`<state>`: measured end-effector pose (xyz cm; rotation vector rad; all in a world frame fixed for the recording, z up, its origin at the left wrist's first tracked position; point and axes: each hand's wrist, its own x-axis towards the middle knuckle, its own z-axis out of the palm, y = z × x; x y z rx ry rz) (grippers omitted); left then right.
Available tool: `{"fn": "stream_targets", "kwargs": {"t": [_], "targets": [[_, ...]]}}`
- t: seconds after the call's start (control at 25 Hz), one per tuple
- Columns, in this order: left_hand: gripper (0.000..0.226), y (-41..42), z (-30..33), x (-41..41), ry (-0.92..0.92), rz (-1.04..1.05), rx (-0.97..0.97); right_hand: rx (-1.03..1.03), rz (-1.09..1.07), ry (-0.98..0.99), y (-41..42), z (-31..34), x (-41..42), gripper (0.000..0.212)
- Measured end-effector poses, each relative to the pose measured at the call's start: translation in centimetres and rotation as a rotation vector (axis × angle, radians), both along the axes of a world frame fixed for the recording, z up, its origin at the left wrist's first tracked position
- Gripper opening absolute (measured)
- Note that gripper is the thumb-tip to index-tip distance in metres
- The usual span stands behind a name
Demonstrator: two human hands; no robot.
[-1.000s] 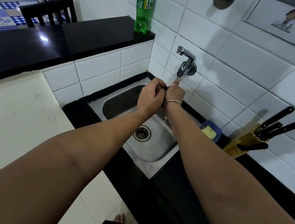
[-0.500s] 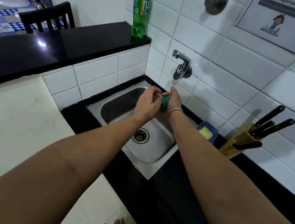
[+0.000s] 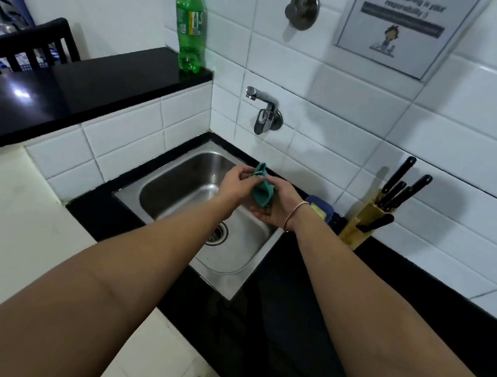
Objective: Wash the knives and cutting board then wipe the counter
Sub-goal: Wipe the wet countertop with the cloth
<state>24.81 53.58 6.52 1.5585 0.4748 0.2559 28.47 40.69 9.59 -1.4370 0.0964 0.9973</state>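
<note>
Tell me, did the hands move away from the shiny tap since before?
Yes. Both hands, left hand and right hand, dropped from just under the wall-mounted metal tap, down over the steel sink.

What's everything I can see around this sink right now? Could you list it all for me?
cloth: one, teal green, held over the sink between both hands
sink: one, steel, set in the black counter
tap: one, chrome, on the tiled wall above the sink
knife block: one, wooden, right of the sink
knives: five black handles showing, in the block
soap dish: one, blue, holding something yellow, between sink and block
bottle: one, green, on the raised black ledge
sign: one, white, on the wall
chair: one, black, far left
left hand: pinching the cloth
right hand: cupped under the cloth
</note>
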Motion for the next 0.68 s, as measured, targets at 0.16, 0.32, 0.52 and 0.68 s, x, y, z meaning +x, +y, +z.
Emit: {"fn": "stream_targets", "kwargs": {"t": [0.16,0.32,0.52,0.68], "targets": [[0.005,-3.8,0.1,1.4,-0.018,0.002,-0.063,-0.039,-0.03,-0.015,-4.2,0.0,-0.1,0.045],[0.008,-8.6,0.1,2.4,-0.002,-0.005,-0.256,-0.31,0.051,-0.173,-9.7,-1.5,-0.8,0.048],[0.019,-15.7,0.4,2.8,0.18,-0.042,-0.424,-0.354,-0.077,-0.215,-18.1,-2.8,-2.9,0.087],[0.005,-22.1,0.1,1.1,0.254,-0.014,-0.23,-0.286,0.078,-0.079,-25.6,-2.5,-4.8,0.075]]}}
